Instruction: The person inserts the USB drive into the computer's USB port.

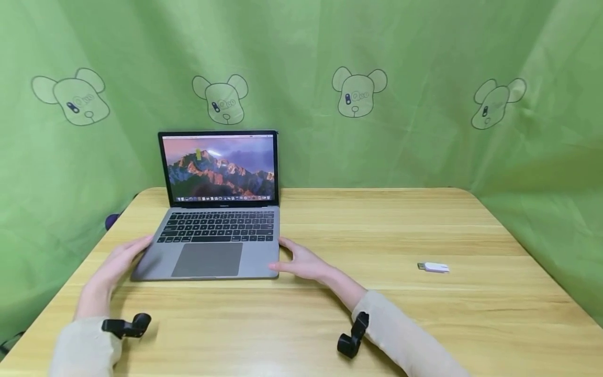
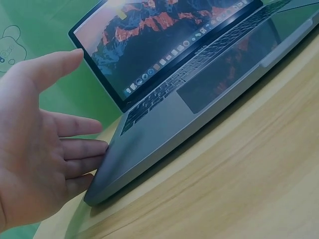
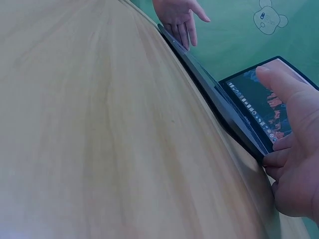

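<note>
An opened grey laptop (image 1: 207,260) stands on the left half of the table, its screen lit with a mountain picture. At its left edge is my left hand (image 1: 119,260), and the left wrist view has the fingertips (image 2: 85,148) right at the side of the base with the thumb raised apart. My right hand (image 1: 303,261) lies along the opposite edge near the front corner. In the right wrist view its fingers (image 3: 277,158) meet the base edge from the side, while the thumb (image 3: 279,83) stands up away from it.
A white USB stick (image 1: 435,267) with a metal plug lies to the right on the wooden table (image 1: 377,220). Green cloth (image 1: 301,42) with bear-head drawings hangs behind and beside the table. Each sleeve carries a black wrist camera (image 1: 126,326).
</note>
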The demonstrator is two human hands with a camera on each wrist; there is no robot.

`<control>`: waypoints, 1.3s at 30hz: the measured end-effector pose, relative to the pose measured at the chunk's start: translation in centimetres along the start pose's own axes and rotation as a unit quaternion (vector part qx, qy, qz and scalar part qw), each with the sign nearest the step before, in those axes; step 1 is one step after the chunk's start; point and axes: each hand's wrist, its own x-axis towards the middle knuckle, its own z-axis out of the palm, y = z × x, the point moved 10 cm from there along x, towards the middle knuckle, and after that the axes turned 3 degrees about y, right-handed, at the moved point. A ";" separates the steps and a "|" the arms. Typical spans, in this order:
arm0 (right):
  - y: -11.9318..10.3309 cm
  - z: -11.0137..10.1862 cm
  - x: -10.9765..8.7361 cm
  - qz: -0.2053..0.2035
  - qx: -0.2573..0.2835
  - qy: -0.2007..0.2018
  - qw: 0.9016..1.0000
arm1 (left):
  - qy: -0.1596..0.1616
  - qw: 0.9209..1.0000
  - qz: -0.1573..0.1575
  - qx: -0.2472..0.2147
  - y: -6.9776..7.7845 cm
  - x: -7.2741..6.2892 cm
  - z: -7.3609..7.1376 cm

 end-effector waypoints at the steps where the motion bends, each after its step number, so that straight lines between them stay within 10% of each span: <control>1: 0.1 0.0 0.0 0.002 0.000 0.001 1.000 | -0.001 1.000 0.004 -0.001 0.0 0.0 -0.1; 39: 1.1 0.0 1.0 -0.022 -0.010 -0.016 1.000 | -0.046 0.998 0.050 -0.004 -0.7 0.5 -1.4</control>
